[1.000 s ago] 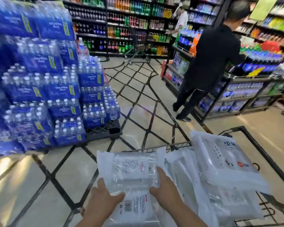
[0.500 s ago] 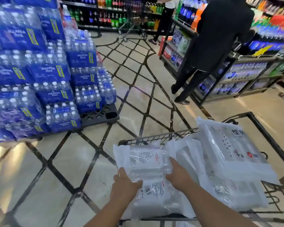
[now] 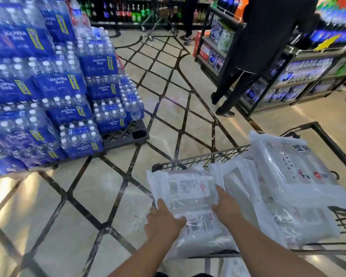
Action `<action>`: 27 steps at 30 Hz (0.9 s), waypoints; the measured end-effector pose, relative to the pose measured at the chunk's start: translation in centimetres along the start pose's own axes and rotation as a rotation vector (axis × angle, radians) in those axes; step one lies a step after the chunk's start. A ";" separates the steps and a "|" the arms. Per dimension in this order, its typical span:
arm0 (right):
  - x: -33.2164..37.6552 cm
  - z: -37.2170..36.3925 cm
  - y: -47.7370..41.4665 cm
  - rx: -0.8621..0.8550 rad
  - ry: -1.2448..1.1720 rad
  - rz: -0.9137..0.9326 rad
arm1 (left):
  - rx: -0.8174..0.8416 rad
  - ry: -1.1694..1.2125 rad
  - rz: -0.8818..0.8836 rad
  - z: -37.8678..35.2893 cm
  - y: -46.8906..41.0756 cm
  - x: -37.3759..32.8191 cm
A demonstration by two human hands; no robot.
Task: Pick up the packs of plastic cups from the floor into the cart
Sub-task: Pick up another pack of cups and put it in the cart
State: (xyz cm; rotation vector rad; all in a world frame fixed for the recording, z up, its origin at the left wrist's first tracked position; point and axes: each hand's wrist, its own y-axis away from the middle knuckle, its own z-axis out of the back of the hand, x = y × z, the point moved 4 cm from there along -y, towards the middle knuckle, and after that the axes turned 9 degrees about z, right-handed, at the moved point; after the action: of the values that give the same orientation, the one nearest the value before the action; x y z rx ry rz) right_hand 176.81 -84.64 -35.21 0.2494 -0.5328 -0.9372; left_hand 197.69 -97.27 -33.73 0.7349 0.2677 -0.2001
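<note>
The left hand [image 3: 164, 218] grips the near left edge of a pack [image 3: 190, 193] of cups. The right hand [image 3: 226, 206] takes the right edge, with its thumb up along the side. The fingers under the film are hidden, but both hands plainly clamp the pack between them. It hangs just over the cart [image 3: 200, 158], at the left end of the basket. Right below it, between the wrists, lies another pack [image 3: 206, 236]. More packs [image 3: 294, 172] are heaped to the right of the right hand, the top one tilted.

The pack looks light. Its loose clear film is likely slippery and the cups inside can crush, so a hold on the two sides suits it better than a pinch on the wrap. Set flat, it should rest steadily on the one beneath.

Beyond the left hand, bottles [image 3: 68, 86] in blue wrap stand stacked on a pallet [image 3: 126, 134]. Ahead of the right hand, a person [image 3: 268, 47] in black faces the shelves.
</note>
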 end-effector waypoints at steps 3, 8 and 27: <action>0.5 -0.1 1.0 -0.047 0.058 -0.023 | -0.121 -0.139 -0.107 0.7 0.3 -0.6; -0.2 0.3 5.3 -0.116 0.117 -0.003 | -0.202 -0.325 -0.399 0.7 1.4 -3.1; -28.0 -8.4 51.7 -0.422 -0.453 -1.010 | 0.243 -0.783 -1.568 -25.8 29.1 -12.6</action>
State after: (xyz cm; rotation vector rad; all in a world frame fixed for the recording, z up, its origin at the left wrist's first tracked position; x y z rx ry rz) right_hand 204.05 -32.22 -29.32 -0.1122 -0.6060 -2.0890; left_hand 189.26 -57.46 -29.77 0.4825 0.0065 -1.9843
